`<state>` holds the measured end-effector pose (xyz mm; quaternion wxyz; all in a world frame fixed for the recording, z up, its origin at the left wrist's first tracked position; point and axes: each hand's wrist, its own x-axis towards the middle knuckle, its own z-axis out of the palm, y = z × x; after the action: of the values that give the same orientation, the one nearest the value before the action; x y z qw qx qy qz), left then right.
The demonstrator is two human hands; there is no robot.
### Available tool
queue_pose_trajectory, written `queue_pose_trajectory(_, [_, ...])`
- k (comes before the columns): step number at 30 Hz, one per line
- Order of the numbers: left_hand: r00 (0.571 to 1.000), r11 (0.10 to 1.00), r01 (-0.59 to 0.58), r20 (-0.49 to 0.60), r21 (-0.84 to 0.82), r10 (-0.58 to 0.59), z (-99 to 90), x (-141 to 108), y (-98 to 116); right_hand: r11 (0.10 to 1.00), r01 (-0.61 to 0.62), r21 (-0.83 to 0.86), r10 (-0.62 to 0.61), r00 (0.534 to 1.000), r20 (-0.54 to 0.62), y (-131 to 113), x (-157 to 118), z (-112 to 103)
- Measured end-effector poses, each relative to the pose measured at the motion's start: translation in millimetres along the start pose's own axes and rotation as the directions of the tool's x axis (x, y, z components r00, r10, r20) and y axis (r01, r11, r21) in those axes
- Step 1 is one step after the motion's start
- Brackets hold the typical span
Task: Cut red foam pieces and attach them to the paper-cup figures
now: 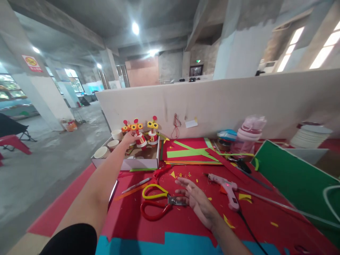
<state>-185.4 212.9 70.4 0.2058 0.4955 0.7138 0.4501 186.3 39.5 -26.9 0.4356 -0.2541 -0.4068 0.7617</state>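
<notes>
In the upper left, my left hand (129,137) reaches into a shallow white box (140,163), fingers closed at the side of a paper-cup robot (141,141) with a red-and-white body and yellow goggle eyes. A second paper-cup robot (153,137) stands to its right; the yellow-eyed head of another (125,128) shows behind my hand. My right hand (195,200) hovers, fingers apart and holding nothing, by the blades of scissors (155,214) with one yellow and one red handle. A pink hot glue gun (228,191) lies to its right.
White paper cups (101,153) stand along the box's left side. Green paper strips (186,152) lie on red sheets beside it. A pen (136,185) and yellow scraps (244,197) lie on the red table. A green board (294,191), a pink bottle (245,138) and a white partition (212,106) border it.
</notes>
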Motion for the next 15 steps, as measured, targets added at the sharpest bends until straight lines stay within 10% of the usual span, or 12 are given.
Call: queue_pose_trajectory(15, [0.995, 0.995, -0.075, 0.075, 0.058, 0.071, 5.4, 28.0, -17.9, 0.999, -0.035, -0.001, 0.035, 0.999, -0.036, -1.7, -0.1, 2.7])
